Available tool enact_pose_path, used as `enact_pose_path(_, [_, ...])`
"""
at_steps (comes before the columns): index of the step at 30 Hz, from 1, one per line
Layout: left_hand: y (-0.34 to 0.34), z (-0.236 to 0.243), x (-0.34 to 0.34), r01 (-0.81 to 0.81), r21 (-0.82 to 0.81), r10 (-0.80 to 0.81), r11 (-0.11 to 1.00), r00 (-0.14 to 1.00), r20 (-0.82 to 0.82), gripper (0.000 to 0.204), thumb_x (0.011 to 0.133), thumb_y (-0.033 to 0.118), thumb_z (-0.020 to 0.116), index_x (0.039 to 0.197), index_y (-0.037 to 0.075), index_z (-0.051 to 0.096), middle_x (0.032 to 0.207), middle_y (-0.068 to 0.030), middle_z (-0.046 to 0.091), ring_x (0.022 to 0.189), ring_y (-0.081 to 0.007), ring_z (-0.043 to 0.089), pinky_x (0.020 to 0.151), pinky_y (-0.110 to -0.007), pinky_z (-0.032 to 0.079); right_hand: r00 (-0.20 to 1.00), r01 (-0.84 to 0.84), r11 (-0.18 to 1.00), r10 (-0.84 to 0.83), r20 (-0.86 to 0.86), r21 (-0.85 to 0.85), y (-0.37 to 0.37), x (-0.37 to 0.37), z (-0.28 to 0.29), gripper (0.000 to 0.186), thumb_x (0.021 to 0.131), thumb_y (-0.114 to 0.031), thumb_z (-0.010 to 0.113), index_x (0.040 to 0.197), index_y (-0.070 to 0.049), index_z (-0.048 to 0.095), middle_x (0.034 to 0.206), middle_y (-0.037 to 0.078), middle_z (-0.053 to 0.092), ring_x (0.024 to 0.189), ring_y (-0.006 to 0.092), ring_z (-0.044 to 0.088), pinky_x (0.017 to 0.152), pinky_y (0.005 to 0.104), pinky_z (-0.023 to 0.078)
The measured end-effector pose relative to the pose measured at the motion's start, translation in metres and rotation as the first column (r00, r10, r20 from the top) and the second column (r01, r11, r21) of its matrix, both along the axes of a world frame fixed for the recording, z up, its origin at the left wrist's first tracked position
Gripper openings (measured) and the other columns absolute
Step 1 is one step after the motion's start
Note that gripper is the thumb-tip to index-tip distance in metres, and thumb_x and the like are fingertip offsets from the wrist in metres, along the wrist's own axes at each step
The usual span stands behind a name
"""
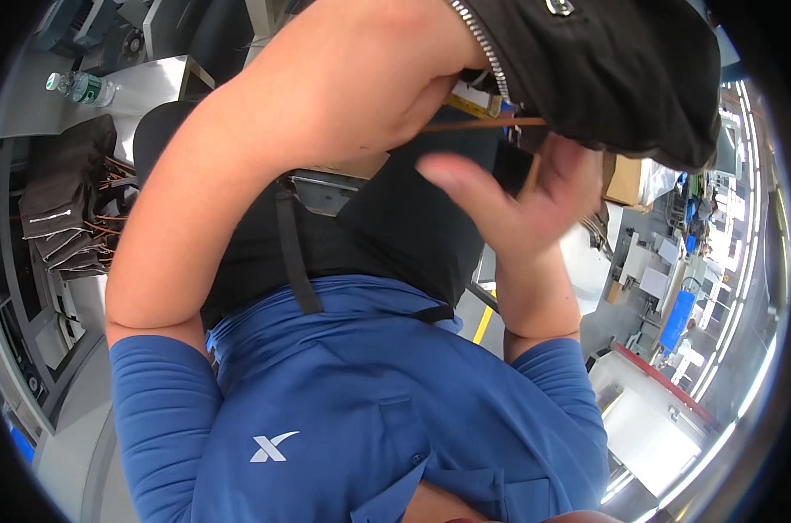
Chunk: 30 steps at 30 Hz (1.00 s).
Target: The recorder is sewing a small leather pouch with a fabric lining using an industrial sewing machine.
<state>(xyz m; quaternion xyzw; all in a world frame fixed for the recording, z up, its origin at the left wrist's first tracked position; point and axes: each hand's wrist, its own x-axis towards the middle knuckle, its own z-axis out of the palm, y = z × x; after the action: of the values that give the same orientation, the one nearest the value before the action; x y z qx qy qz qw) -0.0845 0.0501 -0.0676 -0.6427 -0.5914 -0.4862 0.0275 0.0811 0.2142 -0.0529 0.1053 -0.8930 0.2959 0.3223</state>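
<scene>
A black fabric bag (622,78) with a silver-toothed zipper (485,48) hangs at the upper right. My left forearm (326,96) reaches across and passes in at its zippered opening, so my left hand is hidden by the cloth. Under the bag's lower edge is my right hand (535,200), its thumb stretched out well apart from the fingers. Those fingers touch the bag from below, and their tips are hidden behind it. A thin brown cord (483,125) runs from near my left forearm to the bag's lower edge.
Several dark bags (64,196) with brown cords are stacked at the left. A plastic bottle (82,88) lies on a metal table (156,83) behind them. A cardboard box (626,180) stands beyond my right hand. White work surfaces (648,427) are at the far right.
</scene>
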Motion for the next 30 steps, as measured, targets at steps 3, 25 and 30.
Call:
enact_pose_path(3, [0.004, -0.007, 0.008, -0.052, 0.071, 0.059, 0.996, 0.992, -0.114, 0.049, 0.067, 0.011, 0.078, 0.116, 0.008, 0.07, 0.119, -0.0193, 0.065, 0.113, -0.0404, 0.063, 0.092, -0.045, 0.054, 0.958, 0.276, 0.941, -0.285, 0.018, 0.197, -0.003, -0.006, -0.011, 0.041, 0.073, -0.011, 0.089, 0.107, 0.002, 0.07, 0.095, 0.009, 0.074, 0.087, 0.02, 0.07, 0.079, 0.0263, 0.052])
enact_pose_path(25, [0.022, -0.013, 0.019, -0.342, 0.312, 0.462, 0.886, 0.685, -0.563, 0.031, 0.067, -0.002, 0.07, 0.098, -0.001, 0.075, 0.115, -0.0213, 0.067, 0.11, -0.0433, 0.064, 0.096, -0.05, 0.051, 0.936, 0.252, 0.827, -0.339, 0.089, 0.502, 0.04, 0.001, -0.006, 0.038, 0.068, -0.002, 0.064, 0.105, 0.001, 0.073, 0.114, 0.022, 0.065, 0.107, 0.0452, 0.059, 0.096, 0.0542, 0.044])
enact_pose_path(30, [0.02, -0.011, 0.017, -0.373, 0.304, 0.475, 0.876, 0.563, -0.676, 0.029, 0.071, -0.004, 0.069, 0.099, -0.001, 0.075, 0.116, -0.0209, 0.068, 0.111, -0.0431, 0.064, 0.095, -0.049, 0.052, 0.939, 0.3, 0.877, -0.204, -0.276, 0.375, 0.042, -0.008, -0.021, 0.038, 0.067, 0.004, 0.06, 0.103, 0.002, 0.072, 0.113, 0.019, 0.065, 0.114, 0.0434, 0.054, 0.102, 0.053, 0.042])
